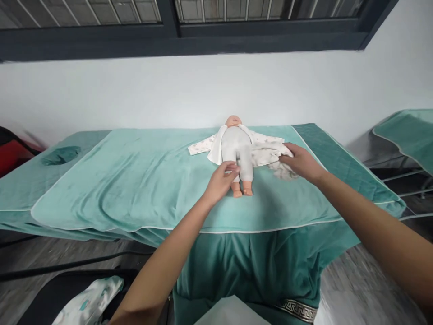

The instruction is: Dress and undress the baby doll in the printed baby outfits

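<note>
A baby doll [236, 144] lies on its back on a green bed, its head toward the wall and its bare feet toward me. Pale grey-white clothing covers its body and legs. A white printed jacket [214, 150] lies opened out around it, sleeves spread to both sides. My left hand [220, 181] is closed at the doll's leg on the left, thumb and fingers around the lower trouser leg. Over on the right, my right hand [301, 163] pinches a bunched white printed cloth [265, 155] beside the doll. Whether that cloth is part of the jacket, I cannot tell.
The green bed cover [142, 180] has white piping and hangs over the front edge. A crumpled light cloth [283, 172] lies below my right hand. A black chair with a printed cloth [89, 300] stands at lower left. Another green bed [411, 135] is at right.
</note>
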{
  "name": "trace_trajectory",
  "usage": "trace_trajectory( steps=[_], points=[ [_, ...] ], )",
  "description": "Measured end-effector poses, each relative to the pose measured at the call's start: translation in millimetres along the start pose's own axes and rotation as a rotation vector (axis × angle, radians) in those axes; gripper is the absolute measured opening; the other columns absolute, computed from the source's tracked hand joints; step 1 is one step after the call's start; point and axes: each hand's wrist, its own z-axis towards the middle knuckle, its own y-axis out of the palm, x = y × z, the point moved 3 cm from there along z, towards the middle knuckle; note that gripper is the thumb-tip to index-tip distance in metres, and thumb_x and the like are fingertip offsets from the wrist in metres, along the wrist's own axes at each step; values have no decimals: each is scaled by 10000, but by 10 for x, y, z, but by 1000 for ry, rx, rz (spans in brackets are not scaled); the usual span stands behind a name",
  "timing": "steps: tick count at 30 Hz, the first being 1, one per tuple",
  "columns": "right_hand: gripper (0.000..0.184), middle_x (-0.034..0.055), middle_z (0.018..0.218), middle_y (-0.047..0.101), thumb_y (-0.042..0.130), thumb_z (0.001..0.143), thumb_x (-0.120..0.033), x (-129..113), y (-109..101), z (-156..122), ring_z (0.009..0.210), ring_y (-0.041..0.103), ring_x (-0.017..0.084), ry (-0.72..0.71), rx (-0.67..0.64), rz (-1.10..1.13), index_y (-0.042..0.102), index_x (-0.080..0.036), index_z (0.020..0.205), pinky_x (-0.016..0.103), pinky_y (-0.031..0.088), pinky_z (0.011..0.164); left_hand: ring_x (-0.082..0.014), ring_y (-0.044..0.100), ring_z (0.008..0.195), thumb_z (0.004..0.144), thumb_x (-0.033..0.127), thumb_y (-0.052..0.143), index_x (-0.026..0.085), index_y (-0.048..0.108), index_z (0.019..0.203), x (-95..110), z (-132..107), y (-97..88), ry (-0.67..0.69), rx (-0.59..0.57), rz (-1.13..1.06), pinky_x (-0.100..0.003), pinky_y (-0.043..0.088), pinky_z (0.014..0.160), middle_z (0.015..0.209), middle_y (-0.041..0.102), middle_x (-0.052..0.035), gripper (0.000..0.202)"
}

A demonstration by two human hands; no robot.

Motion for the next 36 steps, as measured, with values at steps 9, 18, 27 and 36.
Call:
trace_trajectory(
  steps=[9, 18, 27, 36],
  points=[
    [335, 7, 1182, 707, 599, 894, -237, -1375, 432, -644, 1005, 678, 225, -448, -492, -119, 638, -302, 1220, 317, 521, 773, -269, 712, 1074, 793, 407, 804, 164, 685, 1164, 641, -187, -111, -101, 34, -637, -387, 574, 941, 1207, 735, -103, 459],
    [315, 44, 1045, 706, 729, 853, -494, -1595, 26, -516, 901, 665, 247, -375, -338, -195, 665, -252, 1042, 349, 524, 733, -239, 690, 1040, 863, 232, 724, 186, 718, 959, 1118, -346, -360, 244, 119, -244, -362, 565, 938, 956, 705, -31, 106],
    [295, -12, 848, 672, 676, 920, -487, -2129, -159, -219, 848, 652, 175, -444, -39, -13, 713, -195, 912, 351, 548, 843, -299, 674, 1161, 865, 243, 736, 137, 674, 968, 1634, -339, -579, 354, 201, -293, -408, 589, 919, 978, 626, -29, 160],
    [224, -14, 928, 689, 690, 959, -389, -2374, -385, -247, 892, 652, 129, -637, 186, 118, 724, -171, 924, 296, 531, 850, -235, 705, 1067, 944, 205, 577, 138, 680, 1016, 1660, -206, -989, 346, 193, -223, -411, 581, 921, 906, 602, -17, 142]
  ],
)
